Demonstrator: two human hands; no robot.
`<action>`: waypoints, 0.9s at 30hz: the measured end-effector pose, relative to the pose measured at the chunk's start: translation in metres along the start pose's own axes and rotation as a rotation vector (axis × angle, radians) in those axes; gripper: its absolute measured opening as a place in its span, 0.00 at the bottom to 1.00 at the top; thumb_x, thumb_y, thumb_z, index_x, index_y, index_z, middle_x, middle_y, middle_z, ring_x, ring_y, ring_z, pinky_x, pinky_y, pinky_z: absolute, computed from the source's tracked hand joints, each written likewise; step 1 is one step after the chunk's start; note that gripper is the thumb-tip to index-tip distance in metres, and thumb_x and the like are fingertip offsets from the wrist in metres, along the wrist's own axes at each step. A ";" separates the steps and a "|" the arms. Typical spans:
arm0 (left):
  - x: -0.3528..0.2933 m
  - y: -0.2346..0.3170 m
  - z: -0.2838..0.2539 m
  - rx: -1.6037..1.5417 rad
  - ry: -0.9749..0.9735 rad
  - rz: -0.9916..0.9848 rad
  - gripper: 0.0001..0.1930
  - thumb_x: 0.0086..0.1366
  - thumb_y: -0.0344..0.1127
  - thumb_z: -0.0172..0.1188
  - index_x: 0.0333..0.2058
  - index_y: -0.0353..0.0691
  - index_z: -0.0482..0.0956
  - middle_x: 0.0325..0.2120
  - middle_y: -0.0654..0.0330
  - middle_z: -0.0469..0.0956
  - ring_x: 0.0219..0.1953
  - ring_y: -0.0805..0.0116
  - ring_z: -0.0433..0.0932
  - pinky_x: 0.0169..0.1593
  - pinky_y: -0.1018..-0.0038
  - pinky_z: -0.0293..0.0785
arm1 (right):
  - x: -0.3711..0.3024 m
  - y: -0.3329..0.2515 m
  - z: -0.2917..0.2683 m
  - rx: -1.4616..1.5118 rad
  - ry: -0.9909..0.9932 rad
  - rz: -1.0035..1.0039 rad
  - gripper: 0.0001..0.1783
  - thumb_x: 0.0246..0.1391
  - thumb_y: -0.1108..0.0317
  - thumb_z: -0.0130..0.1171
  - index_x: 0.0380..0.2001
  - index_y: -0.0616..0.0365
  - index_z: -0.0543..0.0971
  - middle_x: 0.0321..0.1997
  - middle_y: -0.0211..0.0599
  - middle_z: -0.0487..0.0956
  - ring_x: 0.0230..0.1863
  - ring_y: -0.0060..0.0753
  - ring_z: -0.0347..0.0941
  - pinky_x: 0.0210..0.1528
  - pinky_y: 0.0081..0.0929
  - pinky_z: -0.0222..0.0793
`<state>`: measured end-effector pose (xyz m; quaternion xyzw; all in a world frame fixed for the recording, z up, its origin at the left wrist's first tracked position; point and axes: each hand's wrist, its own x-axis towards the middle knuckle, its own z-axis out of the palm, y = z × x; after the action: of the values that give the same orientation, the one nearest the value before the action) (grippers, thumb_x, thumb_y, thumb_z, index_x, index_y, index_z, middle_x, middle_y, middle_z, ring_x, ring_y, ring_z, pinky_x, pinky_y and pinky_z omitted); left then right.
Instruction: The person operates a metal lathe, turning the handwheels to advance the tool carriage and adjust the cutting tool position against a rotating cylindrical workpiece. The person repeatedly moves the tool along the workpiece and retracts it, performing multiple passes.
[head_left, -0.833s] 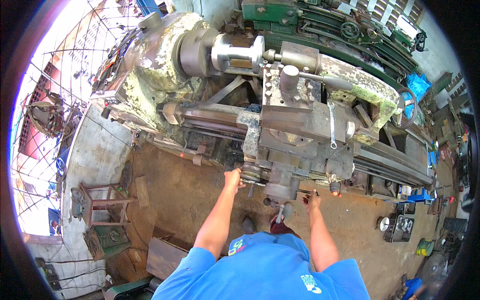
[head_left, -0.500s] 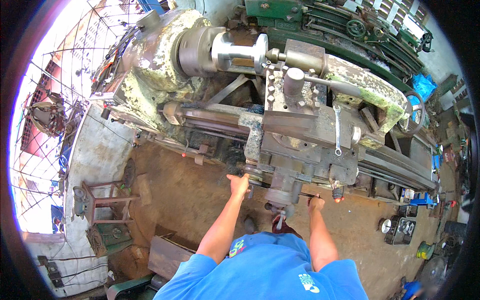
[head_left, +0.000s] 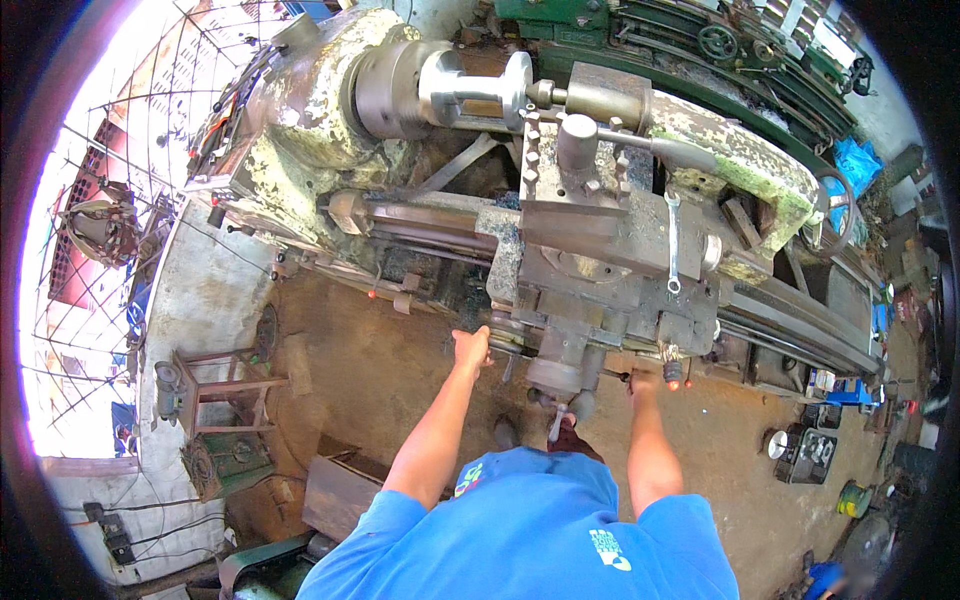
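Observation:
My left hand point(head_left: 472, 350) is closed at the rim of a small handwheel point(head_left: 511, 337) on the front of the metal lathe's carriage, thumb pointing left. My right hand point(head_left: 645, 378) is beside a thin dark lever point(head_left: 617, 375) below the carriage; its fingers are smeared and partly hidden. Between them is a crank handle point(head_left: 558, 420) on the cross-slide. Above stands the tool post point(head_left: 577, 145) with several bolts. A shiny spool-shaped metal workpiece point(head_left: 480, 87) sits between the chuck point(head_left: 388, 90) and the tailstock centre point(head_left: 545, 93). The chuck's surface looks blurred.
A combination spanner point(head_left: 673, 245) lies on the slide. The tailstock handwheel point(head_left: 832, 210) is at the right. Behind stands a green lathe point(head_left: 720, 75). A small stool point(head_left: 228, 390) stands left, a black crate point(head_left: 808, 455) right. A grey box point(head_left: 345, 495) stands behind me at the left.
The whole view has shifted slightly. My right hand has moved a little toward the carriage, and its grip on the lever is less plain now. My left hand remains at the handwheel.

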<state>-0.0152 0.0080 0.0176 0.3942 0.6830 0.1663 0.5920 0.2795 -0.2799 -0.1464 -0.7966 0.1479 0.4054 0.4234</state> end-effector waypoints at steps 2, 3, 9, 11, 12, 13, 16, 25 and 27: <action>-0.005 0.001 0.002 0.003 0.011 -0.017 0.23 0.62 0.40 0.59 0.41 0.36 0.53 0.20 0.58 0.69 0.13 0.71 0.68 0.18 0.68 0.75 | -0.028 -0.032 -0.023 0.060 0.370 -0.181 0.09 0.59 0.65 0.54 0.26 0.54 0.74 0.20 0.33 0.72 0.19 0.26 0.67 0.19 0.29 0.60; -0.008 0.001 0.005 0.008 0.020 -0.009 0.30 0.61 0.39 0.59 0.51 0.29 0.51 0.22 0.56 0.70 0.13 0.71 0.67 0.18 0.68 0.75 | -0.045 -0.048 -0.035 0.069 0.538 -0.298 0.08 0.57 0.66 0.57 0.28 0.58 0.75 0.21 0.34 0.74 0.22 0.27 0.69 0.24 0.29 0.63; -0.017 0.000 0.020 0.066 0.087 0.035 0.59 0.59 0.38 0.61 0.64 0.22 0.17 0.36 0.43 0.79 0.27 0.60 0.80 0.23 0.69 0.78 | -0.143 -0.138 -0.072 0.365 0.509 -0.837 0.06 0.54 0.72 0.62 0.33 0.64 0.80 0.29 0.33 0.79 0.29 0.24 0.72 0.34 0.26 0.68; -0.017 0.002 0.019 0.108 0.084 0.032 0.57 0.58 0.38 0.61 0.65 0.21 0.21 0.39 0.41 0.79 0.31 0.58 0.81 0.25 0.68 0.79 | -0.169 -0.158 -0.066 0.226 0.363 -0.927 0.07 0.55 0.71 0.62 0.34 0.63 0.80 0.28 0.30 0.79 0.29 0.23 0.71 0.35 0.25 0.68; -0.016 0.003 0.018 0.121 0.095 0.027 0.56 0.58 0.38 0.61 0.65 0.20 0.22 0.41 0.39 0.79 0.33 0.57 0.81 0.25 0.67 0.80 | -0.180 -0.165 -0.059 0.190 0.287 -0.912 0.07 0.55 0.70 0.63 0.34 0.63 0.80 0.28 0.28 0.79 0.29 0.22 0.71 0.35 0.24 0.68; -0.017 0.004 0.017 0.118 0.090 0.028 0.56 0.58 0.38 0.60 0.65 0.20 0.22 0.40 0.40 0.79 0.32 0.58 0.81 0.25 0.67 0.80 | -0.191 -0.171 -0.052 0.017 0.301 -0.977 0.09 0.55 0.67 0.64 0.36 0.61 0.81 0.28 0.32 0.81 0.29 0.24 0.73 0.35 0.26 0.70; -0.019 0.006 0.015 0.078 0.077 0.016 0.56 0.58 0.39 0.59 0.66 0.23 0.23 0.45 0.42 0.76 0.34 0.56 0.80 0.27 0.65 0.80 | -0.219 -0.180 -0.038 -0.448 0.486 -0.956 0.13 0.53 0.60 0.64 0.37 0.56 0.81 0.25 0.41 0.82 0.28 0.41 0.80 0.35 0.36 0.73; -0.014 0.004 0.012 0.137 0.079 0.030 0.57 0.58 0.42 0.61 0.65 0.19 0.24 0.42 0.43 0.78 0.33 0.58 0.80 0.25 0.67 0.77 | -0.236 -0.185 -0.032 -0.593 0.513 -0.908 0.15 0.53 0.55 0.63 0.40 0.52 0.81 0.28 0.45 0.83 0.33 0.53 0.80 0.38 0.44 0.74; -0.012 0.003 0.011 0.117 0.054 0.024 0.57 0.58 0.41 0.61 0.64 0.19 0.24 0.41 0.44 0.77 0.33 0.60 0.79 0.24 0.67 0.76 | -0.234 -0.184 -0.032 -0.571 0.511 -0.900 0.15 0.53 0.56 0.63 0.39 0.52 0.81 0.28 0.46 0.83 0.33 0.53 0.80 0.38 0.44 0.73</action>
<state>-0.0040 -0.0011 0.0253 0.4316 0.7027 0.1437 0.5471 0.2564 -0.2207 0.1459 -0.9358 -0.2222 0.0049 0.2736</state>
